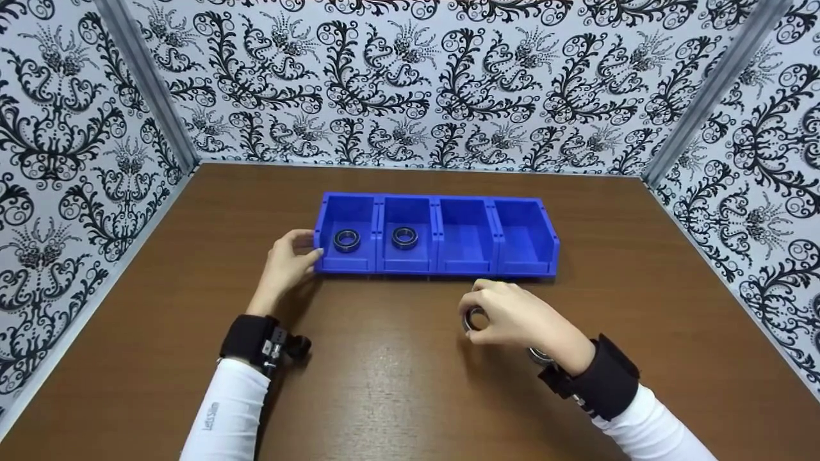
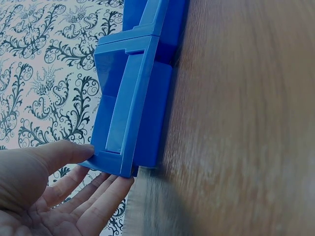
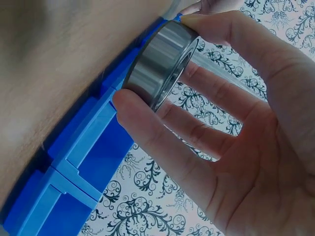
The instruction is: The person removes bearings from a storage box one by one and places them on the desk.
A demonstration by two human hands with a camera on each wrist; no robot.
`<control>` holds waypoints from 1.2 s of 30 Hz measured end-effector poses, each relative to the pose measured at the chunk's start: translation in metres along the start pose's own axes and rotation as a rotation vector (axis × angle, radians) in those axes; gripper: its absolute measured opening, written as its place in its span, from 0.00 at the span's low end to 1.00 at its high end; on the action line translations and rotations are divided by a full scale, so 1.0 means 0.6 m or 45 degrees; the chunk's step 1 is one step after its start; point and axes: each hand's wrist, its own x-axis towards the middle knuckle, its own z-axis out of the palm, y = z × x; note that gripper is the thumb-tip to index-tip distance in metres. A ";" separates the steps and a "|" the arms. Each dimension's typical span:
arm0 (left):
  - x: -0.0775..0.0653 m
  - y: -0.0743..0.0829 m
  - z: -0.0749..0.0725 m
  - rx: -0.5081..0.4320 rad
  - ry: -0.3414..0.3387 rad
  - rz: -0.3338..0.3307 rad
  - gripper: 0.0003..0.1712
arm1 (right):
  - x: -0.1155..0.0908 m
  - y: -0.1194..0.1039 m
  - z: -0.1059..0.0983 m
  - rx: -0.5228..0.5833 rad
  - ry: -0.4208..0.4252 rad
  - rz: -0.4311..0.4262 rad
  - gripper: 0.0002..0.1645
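Note:
A blue four-part bin (image 1: 407, 266) stands on the table. My left hand (image 1: 288, 266) grips its left end wall, thumb on the rim and fingers along the outside. One ball bearing (image 1: 346, 249) lies flat in the far-left compartment, and a second bearing (image 1: 405, 246) lies in the compartment beside it. In front of the bin, my right hand (image 1: 512, 314) pinches another metal bearing (image 3: 157, 64) on edge between thumb and fingertips, raised over the table. Under the right wrist a further bearing (image 1: 537, 358) shows, partly hidden by the arm.
The brown wooden table (image 1: 384, 397) runs to patterned walls (image 1: 397, 83) at the back and both sides. Grey metal posts (image 1: 150, 83) stand at the back corners. The two right compartments (image 1: 464, 240) of the bin hold no bearings.

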 end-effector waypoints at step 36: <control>0.005 -0.005 0.000 0.025 0.027 0.024 0.26 | -0.016 -0.002 0.041 -0.001 -0.094 -0.050 0.13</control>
